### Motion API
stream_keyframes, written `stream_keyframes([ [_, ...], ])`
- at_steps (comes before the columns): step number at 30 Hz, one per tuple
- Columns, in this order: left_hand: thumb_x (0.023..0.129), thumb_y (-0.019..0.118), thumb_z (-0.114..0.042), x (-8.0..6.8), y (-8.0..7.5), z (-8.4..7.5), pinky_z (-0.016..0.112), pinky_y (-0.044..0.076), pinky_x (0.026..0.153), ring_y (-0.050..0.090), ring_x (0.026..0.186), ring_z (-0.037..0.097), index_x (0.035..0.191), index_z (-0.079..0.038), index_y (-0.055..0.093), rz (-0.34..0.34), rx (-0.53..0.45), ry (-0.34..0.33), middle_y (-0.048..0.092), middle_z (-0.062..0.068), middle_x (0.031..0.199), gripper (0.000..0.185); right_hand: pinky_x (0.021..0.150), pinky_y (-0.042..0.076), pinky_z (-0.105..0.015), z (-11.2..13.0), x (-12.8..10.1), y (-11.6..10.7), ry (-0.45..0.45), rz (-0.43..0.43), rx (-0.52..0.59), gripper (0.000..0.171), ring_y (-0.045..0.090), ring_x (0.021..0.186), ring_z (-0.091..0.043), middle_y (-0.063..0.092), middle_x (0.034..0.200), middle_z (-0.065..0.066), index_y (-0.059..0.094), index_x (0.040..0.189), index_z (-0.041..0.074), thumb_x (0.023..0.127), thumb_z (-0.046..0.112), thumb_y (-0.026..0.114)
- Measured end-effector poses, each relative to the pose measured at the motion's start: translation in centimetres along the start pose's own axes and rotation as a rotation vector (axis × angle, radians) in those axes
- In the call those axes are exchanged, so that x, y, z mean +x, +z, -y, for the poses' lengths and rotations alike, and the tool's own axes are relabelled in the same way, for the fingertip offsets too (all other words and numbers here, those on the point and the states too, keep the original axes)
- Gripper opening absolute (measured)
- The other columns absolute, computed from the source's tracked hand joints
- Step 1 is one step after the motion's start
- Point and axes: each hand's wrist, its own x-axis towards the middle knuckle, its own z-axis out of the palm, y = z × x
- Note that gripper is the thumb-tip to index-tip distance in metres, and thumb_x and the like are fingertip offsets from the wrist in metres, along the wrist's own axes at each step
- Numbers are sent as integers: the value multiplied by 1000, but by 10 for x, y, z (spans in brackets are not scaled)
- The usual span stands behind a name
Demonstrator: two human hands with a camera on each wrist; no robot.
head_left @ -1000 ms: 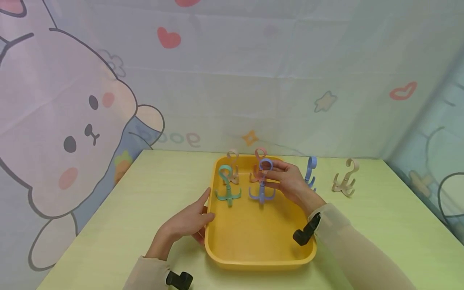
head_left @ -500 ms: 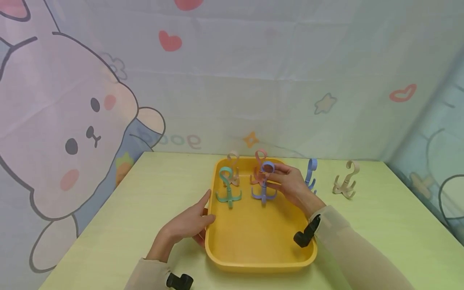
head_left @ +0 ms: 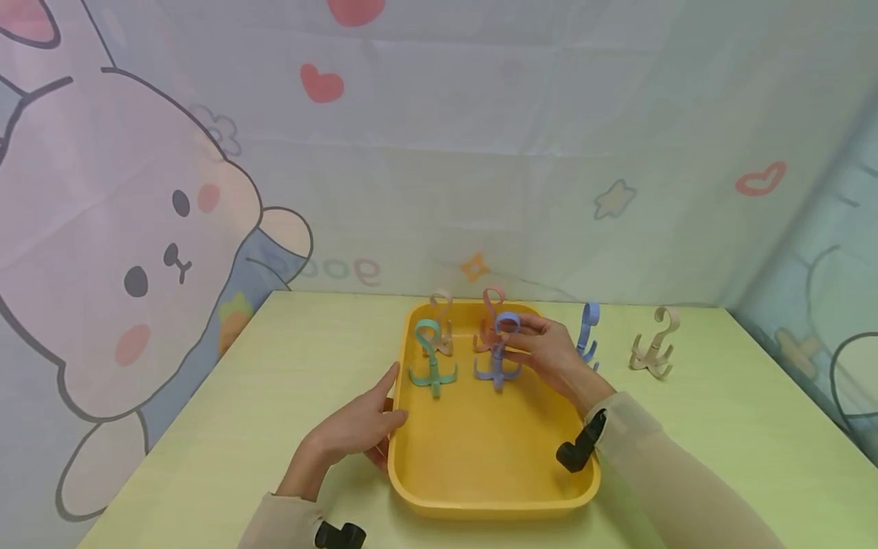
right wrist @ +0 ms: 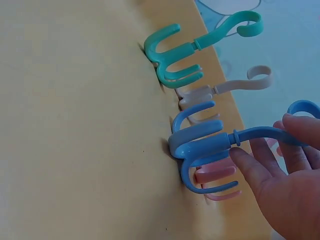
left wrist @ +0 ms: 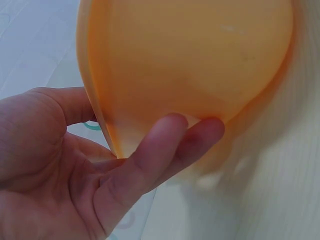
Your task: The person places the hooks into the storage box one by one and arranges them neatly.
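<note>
My left hand (head_left: pixel 357 419) grips the left side of a yellow tray (head_left: pixel 487 457), thumb over the rim and fingers against the outside, as the left wrist view shows. With its fingertips my right hand (head_left: pixel 549 351) pinches the upper stem of a blue rotating hook hanger (right wrist: pixel 205 145), which stands upright in the tray. To its left stands a green hook hanger (head_left: pixel 434 374). Behind these two are a beige hook hanger (head_left: pixel 444 343) and a pink one (right wrist: pixel 217 175), partly covered by the blue one.
On the light green table (head_left: pixel 309 343), right of the tray, stand another blue hook hanger (head_left: pixel 588 324), partly hidden by my right hand, and another beige one (head_left: pixel 655 351). A printed cloth (head_left: pixel 439 191) hangs behind the table.
The held blue hanger and my right hand have shifted slightly right within the tray. My left hand keeps its grip on the rim. The whole view has tilted a little upward.
</note>
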Motion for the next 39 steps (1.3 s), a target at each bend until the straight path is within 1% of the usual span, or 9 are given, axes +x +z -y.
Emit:
stream_keyframes([
  [3, 106, 51, -15, 0, 0, 0, 45, 66, 58, 72, 62, 26, 171, -16, -7, 8, -4, 7, 63, 27, 137, 88, 112, 53, -53, 0, -1, 1, 3, -5, -36, 44, 72, 122, -29, 74, 128, -12, 57, 146, -4, 102, -2, 64],
  [5, 106, 51, -15, -1, 0, 0, 45, 66, 58, 72, 62, 26, 171, -16, -7, 11, -6, 10, 63, 28, 138, 88, 112, 53, -52, 0, -1, 3, 10, -6, -55, 45, 71, 123, -31, 66, 141, -21, 56, 146, -4, 102, -3, 62],
  [7, 106, 50, -15, -1, 0, 0, 46, 66, 58, 72, 63, 26, 171, -17, -8, 14, -8, 12, 62, 28, 138, 88, 113, 52, -52, 1, -1, 4, 14, -1, -74, 46, 69, 125, -33, 57, 151, -27, 54, 148, -4, 102, -4, 61],
  [9, 106, 50, -15, -1, -1, 0, 46, 66, 58, 73, 63, 27, 171, -17, -8, 15, -8, 14, 62, 28, 138, 88, 114, 51, -51, 1, -1, 5, 19, 8, -92, 48, 68, 128, -35, 52, 155, -29, 52, 150, -5, 102, -5, 61],
  [17, 106, 50, -16, 0, 1, 0, 46, 65, 58, 72, 61, 26, 171, -17, -9, 22, -5, 15, 62, 28, 138, 88, 121, 46, -48, 8, -11, 3, 8, 19, -189, 65, 54, 143, -37, 49, 158, -27, 39, 161, -1, 101, -1, 62],
  [22, 107, 51, -17, 1, 2, 1, 45, 65, 57, 72, 60, 26, 171, -17, -9, 23, -9, 16, 58, 31, 143, 87, 123, 44, -48, 16, -16, 0, -8, 13, -194, 61, 49, 147, -37, 48, 159, -24, 42, 161, 3, 103, 1, 60],
  [30, 108, 49, -15, 1, 3, 1, 45, 65, 57, 71, 59, 25, 171, -17, -10, 26, -17, 17, 56, 33, 145, 86, 117, 49, -36, 29, -25, 2, -16, 19, -249, 59, 47, 149, -37, 48, 160, -22, 44, 160, 2, 103, 4, 59],
  [35, 108, 49, -15, 1, 3, -1, 45, 65, 57, 71, 59, 25, 171, -17, -11, 31, -15, 21, 56, 33, 145, 86, 121, 46, -40, 40, -33, 1, -40, 21, -290, 63, 46, 150, -40, 45, 163, -23, 40, 161, -1, 100, -1, 56],
  [39, 108, 48, -15, 1, 3, 0, 45, 65, 58, 70, 59, 24, 170, -17, -12, 36, -18, 19, 56, 32, 144, 86, 121, 46, -38, 47, -40, -7, -54, 31, -308, 67, 44, 152, -40, 41, 165, -24, 35, 163, -2, 99, -3, 54],
])
